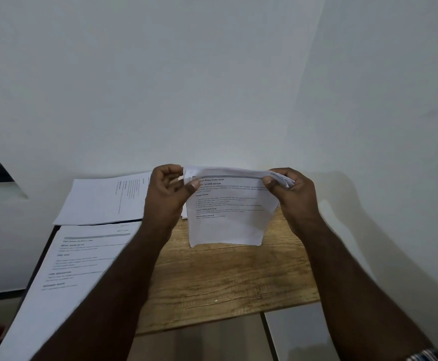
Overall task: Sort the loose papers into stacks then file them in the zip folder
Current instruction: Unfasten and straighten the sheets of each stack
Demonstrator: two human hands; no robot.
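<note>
Head view: we see left hand (169, 190) and right hand (292, 194) pinching top corners of printed sheets (229, 212), fingers clamped on paper, held upright above wooden table (228, 282); two paper stacks (100, 199) (77, 261) lie on table's left side

Two bare forearms reach into view from the bottom edge, with no sleeves covering them up to where the picture cuts them off. The left hand (167, 190) and the right hand (294, 194) wear no gloves and no rings that can be made out. The nails are short and pale. A striped band (425, 355) in dark blue, white and a touch of red sits on the right arm at the lower right corner, partly cut off by the picture's edge.
</note>
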